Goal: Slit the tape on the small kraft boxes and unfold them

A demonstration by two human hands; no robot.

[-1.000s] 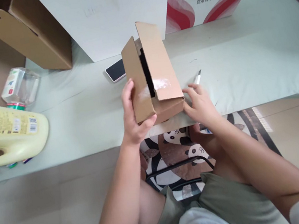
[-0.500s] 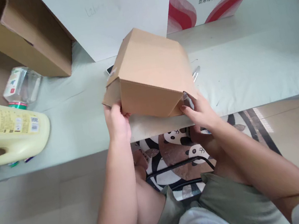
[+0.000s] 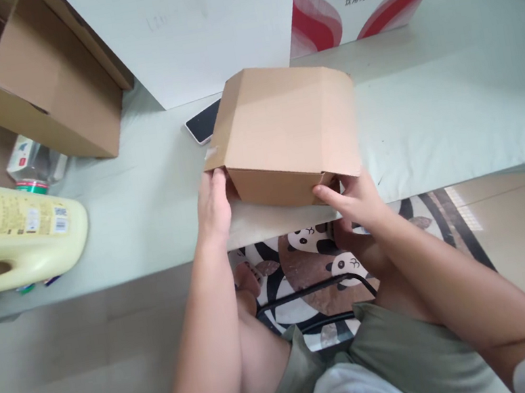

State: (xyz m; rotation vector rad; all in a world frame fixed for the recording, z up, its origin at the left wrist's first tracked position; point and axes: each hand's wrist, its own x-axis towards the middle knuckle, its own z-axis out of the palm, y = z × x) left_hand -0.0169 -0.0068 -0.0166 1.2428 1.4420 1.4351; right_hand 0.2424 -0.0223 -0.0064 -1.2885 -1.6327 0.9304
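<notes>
A brown cardboard box (image 3: 281, 124) with folded, slanting panels rests near the front edge of the cloth-covered table (image 3: 430, 123). At its front left corner, my left hand (image 3: 213, 207) grips the edge of the side panel, the fingertips partly hidden by the cardboard. My right hand (image 3: 355, 198) holds the front right corner, thumb on the front panel and fingers behind the side flap. A strip of clear tape (image 3: 211, 153) shows on the box's left edge. Partly covered by the box, a phone (image 3: 201, 125) lies behind it on the left.
A large white carton (image 3: 215, 24) with red print stands at the back. To the left are an open cardboard carton (image 3: 59, 76), a clear plastic bottle (image 3: 35, 164) and a pale yellow jug (image 3: 24, 234). Below the table's edge lies a panda-patterned mat (image 3: 303, 263).
The box has come down flatter and shifted to the right, uncovering more of the phone. My left hand has moved slightly right and up along the box's left corner; the right hand stays at its corner.
</notes>
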